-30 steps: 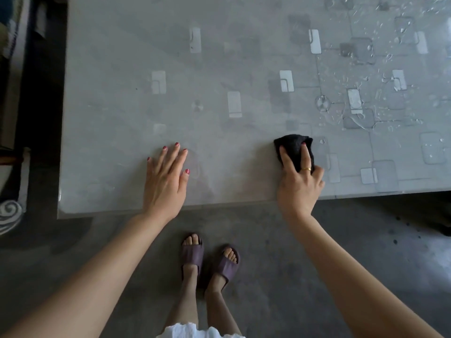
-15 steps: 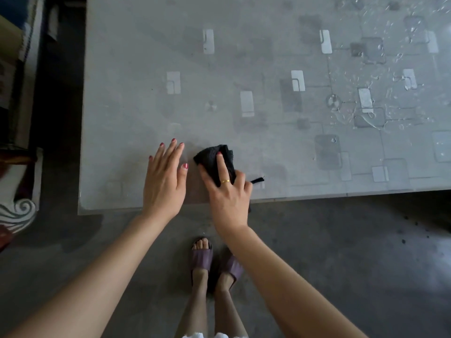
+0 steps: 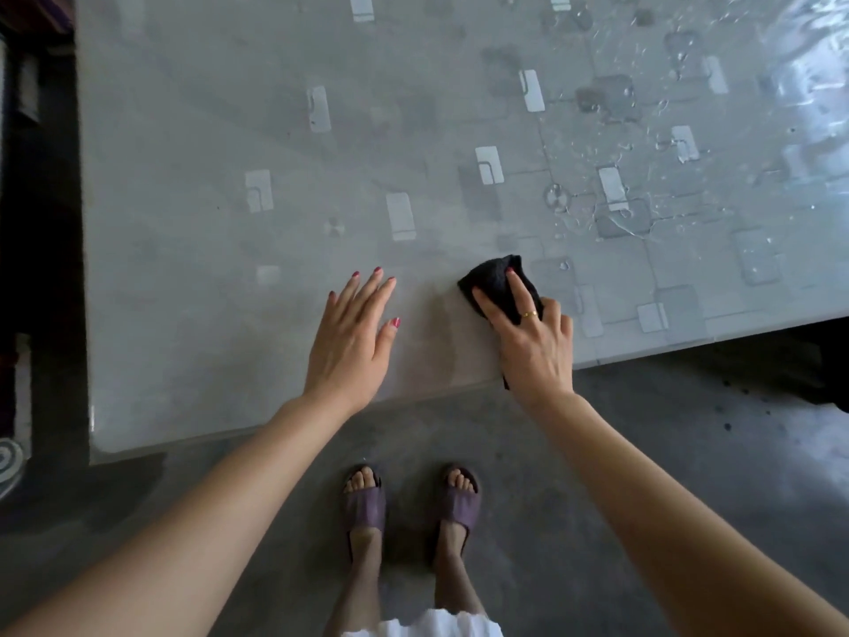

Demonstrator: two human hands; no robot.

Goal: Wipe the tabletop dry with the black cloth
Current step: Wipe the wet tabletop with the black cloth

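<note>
The grey tabletop (image 3: pixel 206 291) has a pattern of pale rectangles and fills the upper part of the view. A bunched black cloth (image 3: pixel 494 280) lies near the table's front edge. My right hand (image 3: pixel 535 347) grips it, index finger and thumb spread over it, and a bit of cloth hangs below the palm at the edge. My left hand (image 3: pixel 353 342) rests flat on the table to the left of the cloth, fingers straight. Water drops and puddles (image 3: pixel 615 218) cover the table's far right part, just beyond the cloth.
The table's front edge (image 3: pixel 275 439) runs slanted, higher on the right. My feet in purple slippers (image 3: pixel 365 503) stand on the dark concrete floor below it. A rug with a swirl pattern (image 3: pixel 9 462) and dark furniture sit at the left.
My right hand swept the cloth left until it was next to my left hand, then back to the right. My left hand stayed flat on the table.
</note>
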